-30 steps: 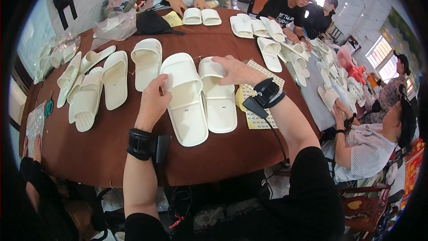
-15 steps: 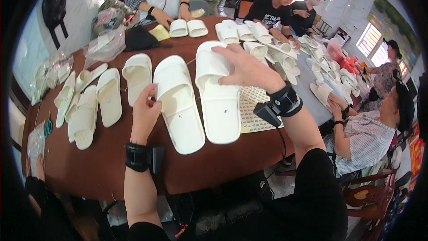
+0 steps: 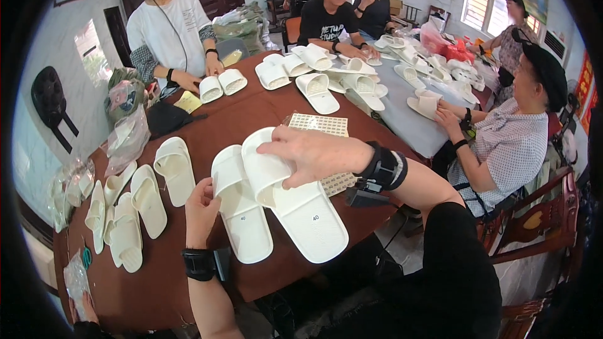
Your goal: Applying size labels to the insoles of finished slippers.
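Observation:
My right hand (image 3: 317, 156) grips a white slipper (image 3: 314, 226) by its strap, thumb and fingers over the band. This slipper is tilted and partly overlaps a second white slipper (image 3: 245, 229) on its left. Both carry a small dark printed mark on the insole. My left hand (image 3: 202, 208), its fingers curled, is at the strap's outer edge on the second slipper and appears to pinch it. Behind my right hand lies a sheet of small printed labels (image 3: 319, 124), partly hidden by the hand and slipper.
More white slippers (image 3: 149, 201) lie left on the brown table (image 3: 169, 270), near teal-handled scissors (image 3: 86, 257) and plastic bags (image 3: 129, 138). Other slippers (image 3: 317, 91) fill the far side. Co-workers stand or sit around it; one at right handles a slipper (image 3: 424, 104). Another person's hand (image 3: 85, 307) is at lower left.
The right slipper has turned, its heel swinging right, and its strap end now overlaps the left slipper. My right hand moved with it. The whole view has shifted, showing more of the far room.

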`<state>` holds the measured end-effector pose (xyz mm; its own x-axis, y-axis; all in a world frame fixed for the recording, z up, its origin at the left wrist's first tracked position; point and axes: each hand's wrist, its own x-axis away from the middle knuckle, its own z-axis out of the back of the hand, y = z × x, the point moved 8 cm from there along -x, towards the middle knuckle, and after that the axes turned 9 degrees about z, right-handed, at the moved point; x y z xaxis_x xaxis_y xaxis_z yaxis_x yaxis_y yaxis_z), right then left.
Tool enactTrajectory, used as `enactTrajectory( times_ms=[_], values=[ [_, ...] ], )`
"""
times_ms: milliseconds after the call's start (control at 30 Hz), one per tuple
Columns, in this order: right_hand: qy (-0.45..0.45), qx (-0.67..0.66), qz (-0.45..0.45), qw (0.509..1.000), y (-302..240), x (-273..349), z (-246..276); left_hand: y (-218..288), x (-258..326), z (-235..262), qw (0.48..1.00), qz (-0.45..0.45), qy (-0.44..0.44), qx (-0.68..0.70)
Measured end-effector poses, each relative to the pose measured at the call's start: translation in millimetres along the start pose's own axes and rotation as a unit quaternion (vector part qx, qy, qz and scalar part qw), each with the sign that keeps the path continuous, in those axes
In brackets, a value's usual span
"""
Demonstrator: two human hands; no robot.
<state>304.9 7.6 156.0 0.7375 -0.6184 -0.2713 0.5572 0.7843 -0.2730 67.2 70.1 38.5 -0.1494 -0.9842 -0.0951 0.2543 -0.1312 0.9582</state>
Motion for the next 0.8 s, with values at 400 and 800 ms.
enactTrajectory(
  times_ms=[400,800],
  values=[
    [0.106,-0.017,-0.029,0.994,65.4,-27.6,-57.4,-20.3,-6.0,14.3,0.997,0.038,0.043,-0.044],
    [0.091,0.034,-0.020,0.995,22.6,-24.2,-76.1,-33.2,-7.2,23.3,0.993,0.063,0.073,-0.063]
  ],
)
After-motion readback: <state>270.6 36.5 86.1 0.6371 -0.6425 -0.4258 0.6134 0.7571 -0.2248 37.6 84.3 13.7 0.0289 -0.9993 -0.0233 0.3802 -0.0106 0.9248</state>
